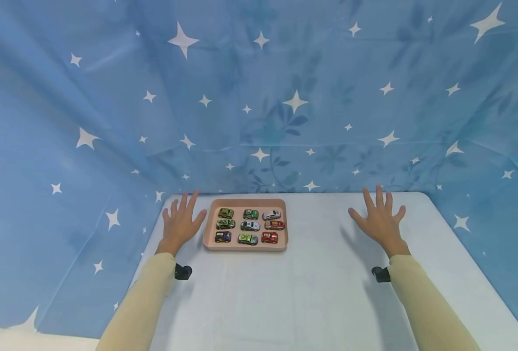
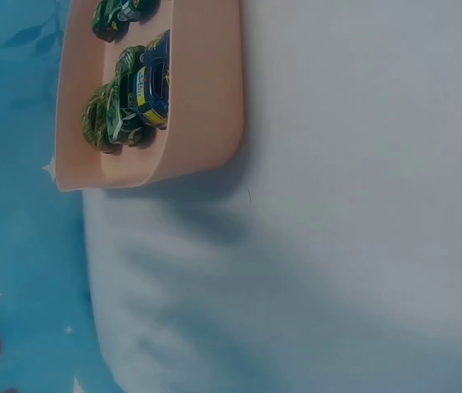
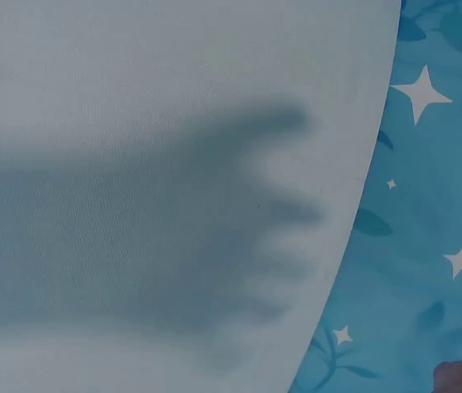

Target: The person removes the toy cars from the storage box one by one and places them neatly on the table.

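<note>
A shallow pink-beige tray lies toward the back left of the white table, holding several toy cars in three rows. Among them are a red car, a white car and a dark blue car. Just left of the tray my left hand is spread, fingers straight, holding nothing. My right hand is spread over the right side of the table, well away from the tray, also holding nothing. In the left wrist view the tray's corner shows, with green cars and the dark blue one inside.
The white table has rounded back corners. A blue star-patterned curtain hangs behind it and along both sides. Each wrist wears a black camera, and the right hand's shadow falls on the tabletop in the right wrist view.
</note>
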A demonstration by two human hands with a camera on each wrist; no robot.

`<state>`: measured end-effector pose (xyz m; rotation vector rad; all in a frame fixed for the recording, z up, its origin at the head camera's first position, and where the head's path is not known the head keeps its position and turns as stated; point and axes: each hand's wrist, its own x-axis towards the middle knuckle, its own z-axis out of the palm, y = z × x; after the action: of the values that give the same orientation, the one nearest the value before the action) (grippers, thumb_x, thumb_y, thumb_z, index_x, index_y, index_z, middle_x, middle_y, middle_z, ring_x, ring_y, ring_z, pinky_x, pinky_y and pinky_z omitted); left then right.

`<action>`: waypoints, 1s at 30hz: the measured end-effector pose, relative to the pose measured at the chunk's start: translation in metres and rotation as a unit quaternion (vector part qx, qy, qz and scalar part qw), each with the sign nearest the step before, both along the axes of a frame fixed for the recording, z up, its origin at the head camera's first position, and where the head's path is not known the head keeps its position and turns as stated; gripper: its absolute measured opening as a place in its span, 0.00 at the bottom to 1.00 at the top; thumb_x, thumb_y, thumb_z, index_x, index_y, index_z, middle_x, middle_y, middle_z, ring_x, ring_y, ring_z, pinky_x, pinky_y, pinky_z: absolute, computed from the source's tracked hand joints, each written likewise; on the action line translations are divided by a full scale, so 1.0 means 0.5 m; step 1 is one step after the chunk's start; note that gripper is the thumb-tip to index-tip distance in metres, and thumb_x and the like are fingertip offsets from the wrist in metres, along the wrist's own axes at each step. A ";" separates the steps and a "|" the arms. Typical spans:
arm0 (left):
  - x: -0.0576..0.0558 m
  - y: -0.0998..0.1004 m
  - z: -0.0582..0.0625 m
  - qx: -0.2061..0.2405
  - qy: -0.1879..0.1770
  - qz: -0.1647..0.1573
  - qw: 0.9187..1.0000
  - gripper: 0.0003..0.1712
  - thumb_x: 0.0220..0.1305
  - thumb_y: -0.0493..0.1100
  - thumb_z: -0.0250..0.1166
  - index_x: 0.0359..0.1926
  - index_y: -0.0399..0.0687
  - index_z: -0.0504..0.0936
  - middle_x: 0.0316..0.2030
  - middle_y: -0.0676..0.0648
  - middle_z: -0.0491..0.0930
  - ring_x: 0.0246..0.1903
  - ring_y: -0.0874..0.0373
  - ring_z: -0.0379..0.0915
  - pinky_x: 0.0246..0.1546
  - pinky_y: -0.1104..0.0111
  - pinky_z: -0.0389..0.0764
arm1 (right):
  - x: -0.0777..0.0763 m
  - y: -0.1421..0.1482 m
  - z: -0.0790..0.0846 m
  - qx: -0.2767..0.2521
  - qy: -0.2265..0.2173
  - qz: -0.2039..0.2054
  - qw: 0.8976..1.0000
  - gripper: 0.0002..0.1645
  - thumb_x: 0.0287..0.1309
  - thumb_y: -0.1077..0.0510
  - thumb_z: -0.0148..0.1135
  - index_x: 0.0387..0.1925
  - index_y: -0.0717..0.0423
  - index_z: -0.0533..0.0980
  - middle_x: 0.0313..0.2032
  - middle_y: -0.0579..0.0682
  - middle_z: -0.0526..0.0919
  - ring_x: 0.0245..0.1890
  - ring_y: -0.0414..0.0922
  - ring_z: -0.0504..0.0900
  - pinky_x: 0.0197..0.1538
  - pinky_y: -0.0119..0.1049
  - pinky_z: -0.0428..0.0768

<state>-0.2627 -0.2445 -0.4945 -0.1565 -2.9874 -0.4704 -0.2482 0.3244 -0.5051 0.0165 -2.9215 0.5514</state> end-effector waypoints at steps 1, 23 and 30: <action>0.000 -0.001 -0.002 0.008 -0.002 0.001 1.000 0.43 0.83 0.60 0.52 0.88 0.53 0.47 0.82 0.29 0.50 0.77 0.24 0.48 0.70 0.24 0.50 | -0.001 -0.001 0.001 -0.002 -0.001 0.001 1.000 0.55 0.74 0.34 0.57 0.85 0.61 0.49 0.82 0.74 0.35 0.79 0.78 0.33 0.64 0.88 0.27; -0.016 0.006 -0.062 0.255 -0.104 -0.025 0.961 0.37 0.88 0.48 0.49 0.87 0.44 0.48 0.84 0.34 0.48 0.82 0.35 0.44 0.80 0.43 0.50 | 0.008 -0.022 -0.020 -0.039 -0.047 0.030 0.998 0.53 0.77 0.32 0.54 0.86 0.56 0.49 0.84 0.70 0.40 0.80 0.77 0.39 0.68 0.87 0.35; -0.010 0.009 -0.086 0.211 -0.121 0.000 0.970 0.35 0.87 0.48 0.49 0.86 0.45 0.53 0.82 0.31 0.53 0.81 0.27 0.37 0.78 0.33 0.40 | 0.012 -0.030 -0.027 -0.048 -0.052 0.046 0.996 0.52 0.77 0.33 0.54 0.86 0.56 0.51 0.83 0.70 0.43 0.80 0.76 0.39 0.68 0.86 0.36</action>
<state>-0.2675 -0.2401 -0.5373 -0.0636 -3.0236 -1.1873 -0.2424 0.3092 -0.5188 0.1148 -3.0033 0.7293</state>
